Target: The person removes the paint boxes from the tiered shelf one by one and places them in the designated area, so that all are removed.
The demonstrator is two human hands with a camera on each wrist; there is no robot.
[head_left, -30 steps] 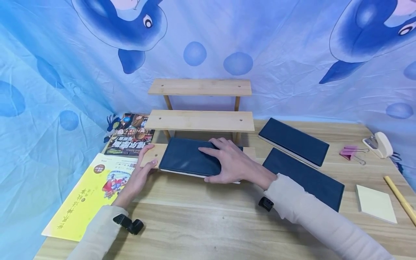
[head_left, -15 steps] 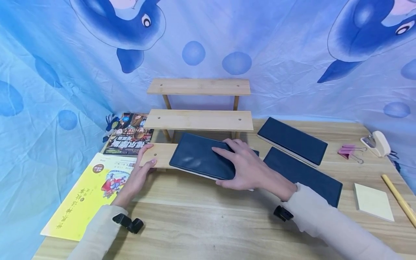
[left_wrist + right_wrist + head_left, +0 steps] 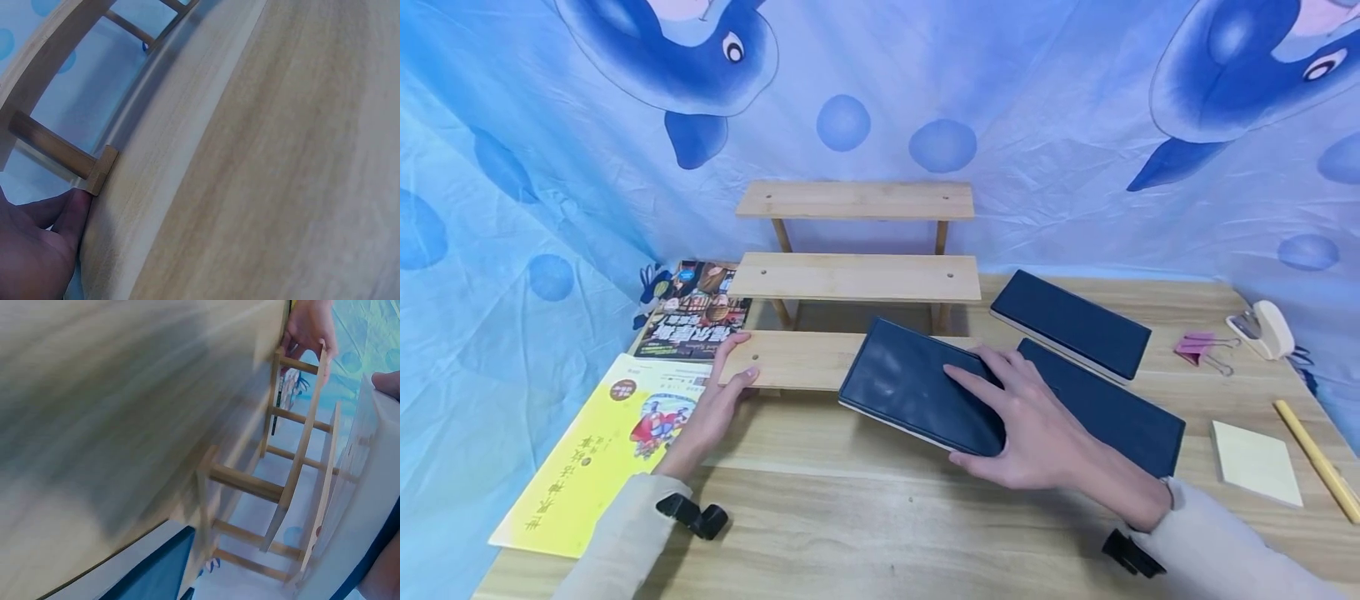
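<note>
My right hand [image 3: 1033, 429] grips a flat navy box [image 3: 917, 383] with white sides, fingers over its far edge and thumb at the near edge. The box is tilted and overlaps the right part of the lowest step of a three-step wooden rack [image 3: 853, 277]. In the right wrist view the white side of the box [image 3: 369, 462] fills the right edge. At the left end of that lowest step, my left hand [image 3: 711, 417] pinches the board between thumb and fingers. The left wrist view shows these fingers beside the rack's foot [image 3: 103, 170].
Two more navy boxes lie right of the rack, one behind [image 3: 1071, 325], one nearer [image 3: 1112, 412]. Further right are a pink binder clip [image 3: 1198, 348], a white desk item [image 3: 1266, 329], a notepad [image 3: 1257, 462] and a yellow stick [image 3: 1315, 458]. A yellow book [image 3: 587, 458] and dark book [image 3: 692, 321] lie left.
My right hand has moved the navy box right and toward me, turning it and uncovering more of the lowest step. The left hand has kept its hold on the rack.
</note>
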